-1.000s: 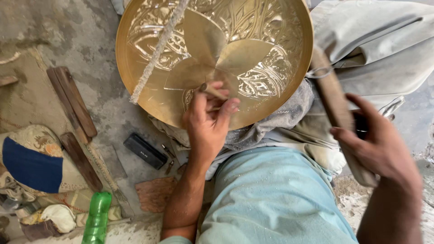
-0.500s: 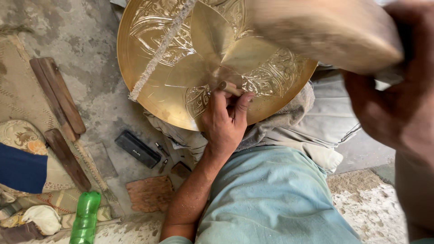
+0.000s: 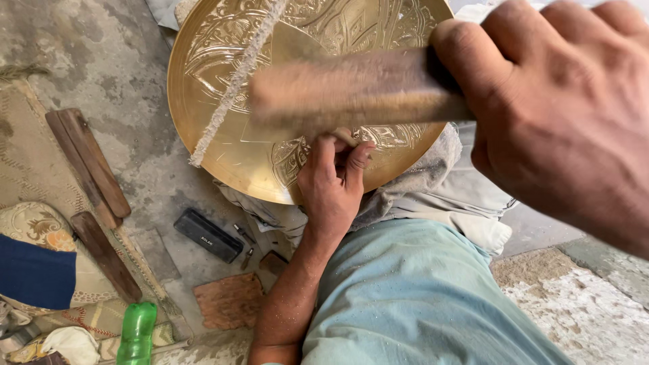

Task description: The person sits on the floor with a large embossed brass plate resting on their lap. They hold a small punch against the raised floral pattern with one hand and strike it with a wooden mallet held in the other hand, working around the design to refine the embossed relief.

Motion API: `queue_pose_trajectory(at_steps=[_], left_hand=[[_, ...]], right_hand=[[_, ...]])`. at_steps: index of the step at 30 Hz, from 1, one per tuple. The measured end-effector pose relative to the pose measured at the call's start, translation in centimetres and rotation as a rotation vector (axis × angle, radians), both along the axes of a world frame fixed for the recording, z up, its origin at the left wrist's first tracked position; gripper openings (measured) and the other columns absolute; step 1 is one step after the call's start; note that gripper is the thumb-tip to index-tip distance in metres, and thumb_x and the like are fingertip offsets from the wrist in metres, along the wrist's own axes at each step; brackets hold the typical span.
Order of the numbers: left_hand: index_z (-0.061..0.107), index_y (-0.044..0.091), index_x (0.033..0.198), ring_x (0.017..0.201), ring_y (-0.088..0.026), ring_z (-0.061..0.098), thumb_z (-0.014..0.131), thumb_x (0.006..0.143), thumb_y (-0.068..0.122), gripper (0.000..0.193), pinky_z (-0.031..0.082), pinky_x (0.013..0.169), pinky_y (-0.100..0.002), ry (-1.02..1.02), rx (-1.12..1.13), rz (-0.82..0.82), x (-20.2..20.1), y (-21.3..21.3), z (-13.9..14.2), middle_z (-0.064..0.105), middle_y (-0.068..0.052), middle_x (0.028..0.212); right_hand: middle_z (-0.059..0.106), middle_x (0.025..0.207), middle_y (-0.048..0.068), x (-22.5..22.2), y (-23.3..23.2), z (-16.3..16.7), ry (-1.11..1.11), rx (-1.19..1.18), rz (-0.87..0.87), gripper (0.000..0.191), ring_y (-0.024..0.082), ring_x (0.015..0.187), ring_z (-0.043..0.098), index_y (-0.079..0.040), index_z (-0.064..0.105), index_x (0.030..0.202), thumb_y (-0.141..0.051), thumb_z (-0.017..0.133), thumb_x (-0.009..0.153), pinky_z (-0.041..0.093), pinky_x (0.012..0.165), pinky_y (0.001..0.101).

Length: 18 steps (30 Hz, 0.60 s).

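Head cam, looking straight down: a big round brass tray [image 3: 230, 88] leans on the person's lap over a grey cloth [image 3: 419, 182], its shiny gold face covered in engraved floral patterns, with a smooth plain patch in the middle and a frayed rope [image 3: 233, 84] lying diagonally across it. Left hand [image 3: 331, 186] rests at the tray's lower edge, fingers [image 3: 323, 152] pinched narrow on a small tool I can't really make out. Right hand [image 3: 561, 115] is up close to the camera, fingers wrapped tight around a blurry wooden mallet [image 3: 351, 91]. On the concrete floor [image 3: 108, 54] beside: wooden sticks [image 3: 88, 165], a black case [image 3: 208, 234], a green bottle [image 3: 137, 331].
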<state>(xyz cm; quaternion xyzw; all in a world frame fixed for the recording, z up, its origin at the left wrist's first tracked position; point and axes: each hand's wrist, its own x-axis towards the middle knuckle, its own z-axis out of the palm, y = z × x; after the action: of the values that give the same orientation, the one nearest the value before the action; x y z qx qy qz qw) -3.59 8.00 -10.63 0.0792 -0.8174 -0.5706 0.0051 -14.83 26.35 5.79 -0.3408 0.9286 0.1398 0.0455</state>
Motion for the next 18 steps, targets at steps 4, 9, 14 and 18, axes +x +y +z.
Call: queue_pose_trajectory(at_steps=[4, 9, 14, 18], left_hand=[[0.062, 0.004, 0.115, 0.090, -0.029, 0.070, 0.068, 0.104, 0.029, 0.028, 0.056, 0.074, -0.040, 0.215, -0.239, -0.091, -0.6, -0.3, -0.5, 0.069, -0.011, 0.103], [0.059, 0.005, 0.122, 0.087, -0.030, 0.069, 0.071, 0.103, 0.029, 0.032, 0.055, 0.075, -0.044, 0.131, -0.162, -0.250, -1.7, -1.0, -1.0, 0.066, -0.010, 0.096], [0.057, 0.007, 0.125, 0.094, -0.031, 0.071, 0.075, 0.101, 0.024, 0.034, 0.058, 0.079, -0.042, 0.180, -0.138, -0.480, -3.7, -1.4, -1.1, 0.068, -0.011, 0.106], [0.061, 0.011, 0.128, 0.096, -0.028, 0.074, 0.076, 0.099, 0.015, 0.033, 0.062, 0.080, -0.037, 0.197, -0.117, -0.663, -5.2, -1.2, -0.4, 0.070, -0.009, 0.108]], right_hand=[[0.064, 0.096, 0.010, 0.8, 1.9, -0.8, -0.067, -0.064, -0.062, 0.044, 0.025, 0.082, 0.064, -0.009, 0.065, 0.124, -0.005, 0.075, 0.081, 0.053, 0.078, 0.0377], [0.061, 0.109, 0.026, 2.4, 4.9, -3.1, -0.212, -0.413, -0.293, 0.053, 0.037, 0.091, 0.065, 0.007, 0.058, 0.126, 0.017, 0.071, 0.076, 0.055, 0.078, 0.0452], [0.061, 0.107, 0.027, 6.3, 7.9, -5.4, -0.200, -0.484, -0.453, 0.060, 0.038, 0.092, 0.064, 0.009, 0.057, 0.130, 0.019, 0.065, 0.072, 0.056, 0.081, 0.0447], [0.060, 0.112, 0.025, 10.4, 9.0, -7.3, -0.232, -0.672, -0.695, 0.045, 0.033, 0.093, 0.064, 0.009, 0.053, 0.137, 0.014, 0.061, 0.093, 0.054, 0.079, 0.0378]])
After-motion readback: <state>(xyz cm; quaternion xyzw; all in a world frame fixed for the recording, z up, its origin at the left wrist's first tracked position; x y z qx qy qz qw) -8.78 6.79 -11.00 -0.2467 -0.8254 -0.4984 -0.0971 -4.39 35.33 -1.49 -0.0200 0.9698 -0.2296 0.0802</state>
